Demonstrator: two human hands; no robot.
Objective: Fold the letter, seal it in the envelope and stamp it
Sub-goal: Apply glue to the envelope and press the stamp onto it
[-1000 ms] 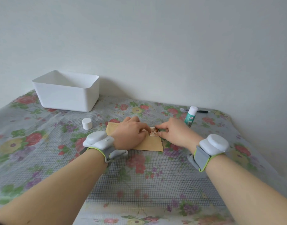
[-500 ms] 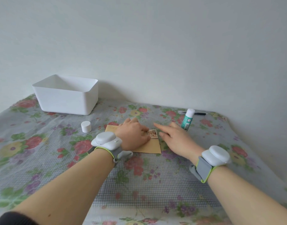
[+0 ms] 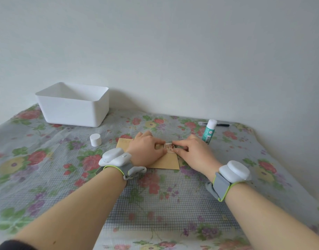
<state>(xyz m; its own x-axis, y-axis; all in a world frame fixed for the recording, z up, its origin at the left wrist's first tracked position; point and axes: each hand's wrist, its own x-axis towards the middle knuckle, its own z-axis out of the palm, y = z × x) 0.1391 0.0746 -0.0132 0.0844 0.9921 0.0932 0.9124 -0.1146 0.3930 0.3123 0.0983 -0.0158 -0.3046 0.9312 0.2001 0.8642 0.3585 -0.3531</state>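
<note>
Two items stand left of the envelope (image 3: 171, 162): a box (image 3: 74, 109) and a cap (image 3: 95, 139). On the envelope, the left hand (image 3: 146, 150) presses down beside the stamp (image 3: 169, 148). The right hand (image 3: 193, 154), lifted half a second ago, again presses the stamp's right edge. A glue stick (image 3: 209, 132) stands to the right. Stamping is probably near completion.
</note>
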